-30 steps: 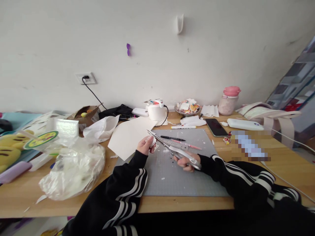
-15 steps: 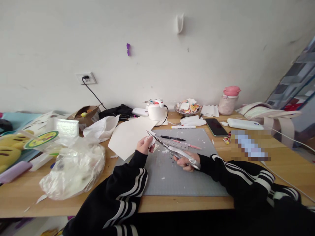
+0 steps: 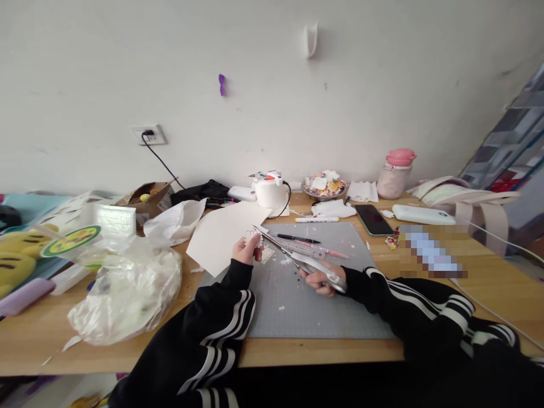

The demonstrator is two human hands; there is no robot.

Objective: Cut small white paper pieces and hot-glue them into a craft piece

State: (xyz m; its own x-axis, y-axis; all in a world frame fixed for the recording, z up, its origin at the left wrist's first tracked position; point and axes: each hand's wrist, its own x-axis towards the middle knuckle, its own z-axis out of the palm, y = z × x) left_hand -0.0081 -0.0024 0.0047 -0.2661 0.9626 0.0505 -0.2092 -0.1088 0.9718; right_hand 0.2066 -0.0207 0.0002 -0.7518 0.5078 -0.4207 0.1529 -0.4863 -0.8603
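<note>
My left hand [image 3: 247,249] pinches a small white paper piece with a scalloped edge [image 3: 251,236] above the grey cutting mat [image 3: 314,317]. Wrapped round the handles of a pair of scissors [image 3: 304,261] is my right hand [image 3: 319,279]. The blades point up and left, their tips close beside the paper piece; whether they touch it I cannot tell. Another small cut piece with a wavy edge [image 3: 267,255] lies on the mat near my left fingers. Behind the scissors are a black pen [image 3: 298,238], a clear ruler [image 3: 304,249] and a pinkish pen [image 3: 334,252].
A large white paper sheet [image 3: 225,232] overlaps the mat's left corner. Left of it sits a crumpled plastic bag [image 3: 131,294]. At the back stand a white pot [image 3: 271,194], a bowl of scraps [image 3: 324,187] and a pink-lidded bottle [image 3: 395,174]. A phone [image 3: 374,220] lies to the right.
My left hand has shifted slightly left with the paper piece and turned it, so it sits farther from the blades. My right hand and the scissors have barely moved.
</note>
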